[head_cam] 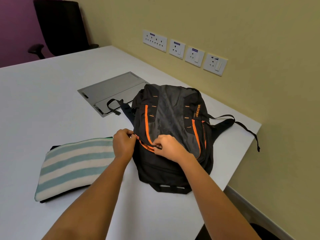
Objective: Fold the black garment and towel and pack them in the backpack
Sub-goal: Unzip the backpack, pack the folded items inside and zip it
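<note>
two hands are meeting on the backpack (173, 115), and i'm watching them through the head camera. the backpack is lying flat on the white desk (43, 101), toward its right edge, with the grey front panel facing up and dark straps trailing out to either side.

the left hand (123, 144) is sitting at the bag's left side with its fingers curled in, pinching a small zip pull (137, 137) between thumb and fingertips. the right hand (170, 149) is resting on the front of the bag, just beside the left one, with its fingers bent and pinching at the orange zip (147, 147) that is running between the two hands. i'm not able to tell how far that zip is parted.

the towel (74, 165), striped teal and off-white, is lying folded on the desk just left of the backpack, with the left forearm passing over its right end. the black garment (45, 201) is sitting under the towel, showing only as a dark edge along the near side and at the far left corner. neither one is in the bag.

beyond the bag a grey cable hatch (110, 89) is lying flush in the desk. four socket plates (185, 51) are running along the yellow wall, and a black office chair (60, 26) is standing at the far corner.
</note>
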`<state>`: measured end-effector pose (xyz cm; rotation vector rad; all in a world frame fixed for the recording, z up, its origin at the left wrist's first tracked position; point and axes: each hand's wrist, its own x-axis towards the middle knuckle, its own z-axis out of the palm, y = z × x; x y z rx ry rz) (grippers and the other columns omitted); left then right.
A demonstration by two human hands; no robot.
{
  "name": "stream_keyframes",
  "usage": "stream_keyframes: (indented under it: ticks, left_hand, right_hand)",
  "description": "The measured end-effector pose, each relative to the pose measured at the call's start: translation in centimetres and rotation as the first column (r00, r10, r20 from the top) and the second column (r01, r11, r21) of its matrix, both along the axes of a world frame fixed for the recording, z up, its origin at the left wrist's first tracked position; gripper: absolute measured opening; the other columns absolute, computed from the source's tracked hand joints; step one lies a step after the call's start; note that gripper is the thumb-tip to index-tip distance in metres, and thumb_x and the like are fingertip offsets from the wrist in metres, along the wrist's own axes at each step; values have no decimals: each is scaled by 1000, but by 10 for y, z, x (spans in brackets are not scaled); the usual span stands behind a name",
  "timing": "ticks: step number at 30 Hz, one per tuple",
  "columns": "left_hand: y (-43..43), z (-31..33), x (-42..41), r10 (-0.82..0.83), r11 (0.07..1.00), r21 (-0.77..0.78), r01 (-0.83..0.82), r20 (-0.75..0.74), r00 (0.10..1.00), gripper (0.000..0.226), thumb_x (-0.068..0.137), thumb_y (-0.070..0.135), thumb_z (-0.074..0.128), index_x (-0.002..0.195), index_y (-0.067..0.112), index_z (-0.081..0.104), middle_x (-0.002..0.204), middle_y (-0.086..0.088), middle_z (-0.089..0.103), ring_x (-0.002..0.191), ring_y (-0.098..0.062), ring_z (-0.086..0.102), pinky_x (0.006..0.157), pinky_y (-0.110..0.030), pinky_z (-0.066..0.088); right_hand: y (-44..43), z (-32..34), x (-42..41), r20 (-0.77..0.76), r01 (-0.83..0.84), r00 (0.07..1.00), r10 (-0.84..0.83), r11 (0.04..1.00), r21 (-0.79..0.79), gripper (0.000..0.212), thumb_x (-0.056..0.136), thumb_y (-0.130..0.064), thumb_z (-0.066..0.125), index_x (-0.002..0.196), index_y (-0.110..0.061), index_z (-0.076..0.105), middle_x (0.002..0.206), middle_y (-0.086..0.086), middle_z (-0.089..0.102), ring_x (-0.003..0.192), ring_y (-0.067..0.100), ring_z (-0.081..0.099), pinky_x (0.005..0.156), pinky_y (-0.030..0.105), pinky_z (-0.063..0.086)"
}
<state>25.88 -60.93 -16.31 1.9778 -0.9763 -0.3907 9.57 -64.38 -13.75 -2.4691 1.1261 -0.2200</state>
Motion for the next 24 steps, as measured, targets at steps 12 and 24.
stream_keyframes:
  ticks: [12,24]
  left_hand:
    - [-101,-12,34,-41,999,34,36,140,989,19,90,9,55,102,6,69,105,-11,68,90,-28,64,74,-32,47]
    - [-147,-16,47,10,995,98,-22,121,993,16,91,8,52,101,7,64,104,-9,65,91,-27,62,69,-30,43]
  right_hand:
    - [-15,33,-31,68,-72,996,55,955,287,20,81,-11,69,101,-12,73,81,-11,58,73,3,59,74,16,52]
    - [-37,29,-22,15,-91,995,94,901,424,19,82,-8,65,100,-10,72,81,-13,57,72,2,55,74,16,51]
